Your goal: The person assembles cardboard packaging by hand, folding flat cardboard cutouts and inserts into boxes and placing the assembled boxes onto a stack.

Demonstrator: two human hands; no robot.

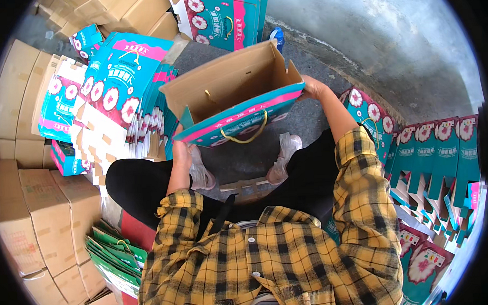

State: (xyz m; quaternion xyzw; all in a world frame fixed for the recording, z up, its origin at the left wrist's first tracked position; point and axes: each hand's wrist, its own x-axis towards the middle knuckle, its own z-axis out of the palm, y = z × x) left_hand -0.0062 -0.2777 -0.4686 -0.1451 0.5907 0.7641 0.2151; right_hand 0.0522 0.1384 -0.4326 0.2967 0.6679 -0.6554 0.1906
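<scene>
Between my two hands is a teal and pink cardboard gift box (277, 97), unfolded into shape, its brown inside facing up. A yellow cord handle (247, 137) hangs in a loop on its near side, and a bit of yellow cord shows within. My left hand (182, 146) grips the near left corner, its fingers partly hidden by the board. At the right end, my right hand (312, 88) is closed on the edge. The box is held tilted above the floor, over my feet.
Flat teal cartons (125, 65) are stacked at the left. Brown cardboard boxes (47, 213) pile up along the left side, with green folded bags (116, 254) near them. Standing teal boxes (437, 151) line the right by a grey wall (412, 44). A blue object (277, 37) lies beyond the box.
</scene>
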